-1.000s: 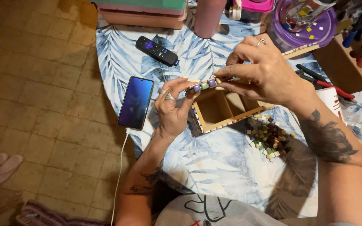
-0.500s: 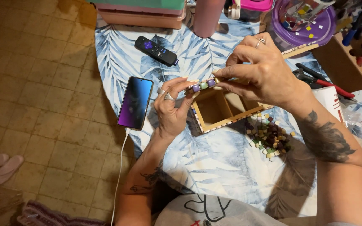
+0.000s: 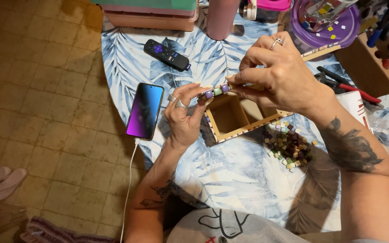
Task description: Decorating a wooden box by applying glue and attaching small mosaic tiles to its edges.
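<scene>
A small open wooden box with compartments is tilted up off the leaf-patterned tablecloth. Small square mosaic tiles, purple and pale green, line its near top edge. My left hand grips the box's left corner from below, thumb and fingers around the edge. My right hand, with a ring, reaches over the box and pinches at the tile row with its fingertips. A loose pile of small tiles in purple, brown and cream lies on the cloth just right of the box.
A phone on a white cable lies left of the box; a black remote lies behind it. A pink tumbler, a purple tub of tiles, red-handled nippers and a wooden tool rack stand at the back and right. Tiled floor lies left.
Hardly anything has moved; both hands stay on the box, with my right fingertips shifting slightly along the tile row.
</scene>
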